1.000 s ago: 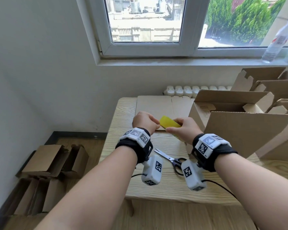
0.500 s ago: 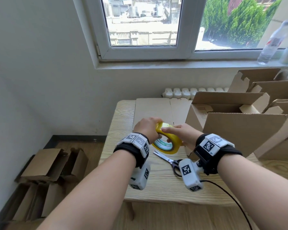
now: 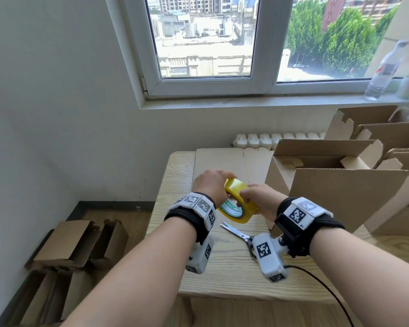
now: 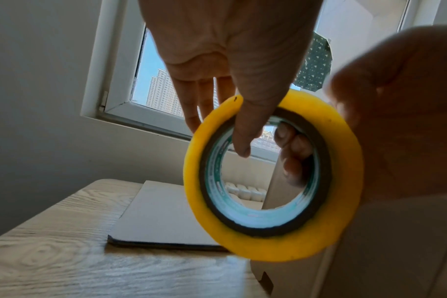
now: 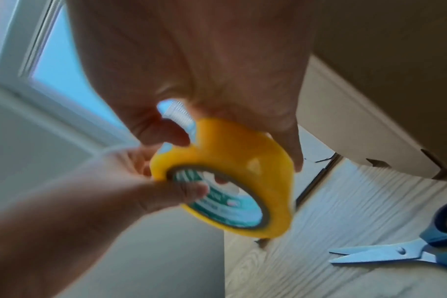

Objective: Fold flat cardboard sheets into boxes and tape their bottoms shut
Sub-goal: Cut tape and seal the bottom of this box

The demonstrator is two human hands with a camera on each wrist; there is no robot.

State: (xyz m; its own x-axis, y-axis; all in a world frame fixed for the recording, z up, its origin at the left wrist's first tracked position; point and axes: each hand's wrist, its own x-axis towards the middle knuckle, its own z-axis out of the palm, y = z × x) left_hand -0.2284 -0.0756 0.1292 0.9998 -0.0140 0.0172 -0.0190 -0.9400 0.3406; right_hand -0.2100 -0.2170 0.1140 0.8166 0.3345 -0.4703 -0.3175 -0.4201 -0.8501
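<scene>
- Right now both hands meet over the middle of the wooden bench point(image 3: 224, 267), sharing one roll of yellow tape point(image 3: 240, 204) held up off the surface
- The left hand point(image 3: 210, 185) grips the roll from the left: its thumb hooks through the core while its fingers point(image 4: 191, 104) wrap round behind the outer rim
- The right hand point(image 3: 261, 197) closes on the roll from the right, fingers curled over the top of the yellow band; in the left wrist view some of its fingertips point(image 4: 291, 153) show through the hole in the core
- The roll sits tilted, its open face with the green-and-white printed core turned toward the person and down
- Whether a free end of tape is lifted I cannot tell; the right wrist view is blurred
- A flat cardboard sheet point(image 3: 220, 161) lies on the bench just beyond the hands, its near edge below the roll in the left wrist view
- A pair of scissors point(image 3: 240, 234) lies on the bench just beside the right wrist, blades slightly parted and pointing left, blue handles in the right wrist view
- Folded-up boxes point(image 3: 345, 192) crowd the right side of the bench, flaps standing
- More boxes point(image 3: 73, 246) sit on the floor to the left, against the wall
- A plastic bottle point(image 3: 383, 72) stands on the windowsill at the far right
</scene>
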